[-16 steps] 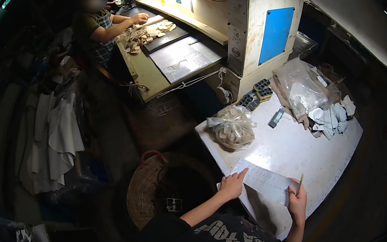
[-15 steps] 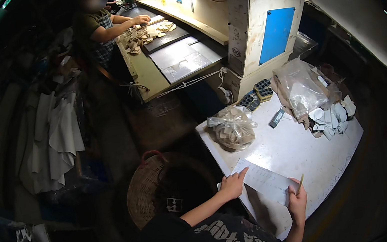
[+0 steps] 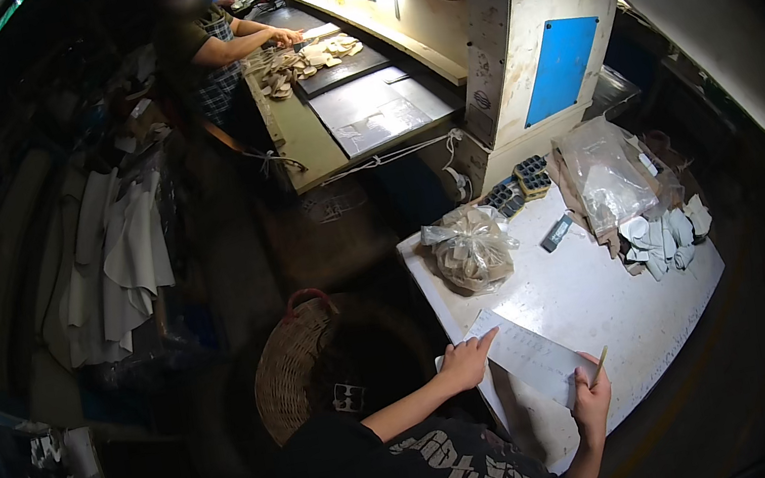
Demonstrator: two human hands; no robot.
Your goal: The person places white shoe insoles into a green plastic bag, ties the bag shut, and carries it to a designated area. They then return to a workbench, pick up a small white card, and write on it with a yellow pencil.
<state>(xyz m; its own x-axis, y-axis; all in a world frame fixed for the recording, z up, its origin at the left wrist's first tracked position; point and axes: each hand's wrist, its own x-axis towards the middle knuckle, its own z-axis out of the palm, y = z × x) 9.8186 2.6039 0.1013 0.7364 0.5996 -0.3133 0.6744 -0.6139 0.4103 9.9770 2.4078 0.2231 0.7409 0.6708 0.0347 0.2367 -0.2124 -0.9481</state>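
Observation:
A white sheet of paper (image 3: pixel 533 355) with handwriting on it is held over the near edge of a white table. My left hand (image 3: pixel 467 364) grips its left end, the index finger stretched out across the writing. At the other end, my right hand (image 3: pixel 590 398) holds the sheet's right edge. A thin yellowish pencil (image 3: pixel 601 363) sticks up from between the fingers of that same hand. The undersides of both hands are hidden.
On the white table (image 3: pixel 641 323) stand a clear bag of beige pieces (image 3: pixel 471 250), dark gridded blocks (image 3: pixel 519 185), a small dark box (image 3: pixel 557 233), a plastic bag (image 3: pixel 607 173) and pale scraps (image 3: pixel 668 242). A wicker basket (image 3: pixel 287 379) sits left. A co-worker (image 3: pixel 218 55) handles cut pieces at a bench.
The whole view has shifted slightly, so the scene sits a little further right. My hands keep their hold on the paper. The co-worker's hands have moved a little over the bench.

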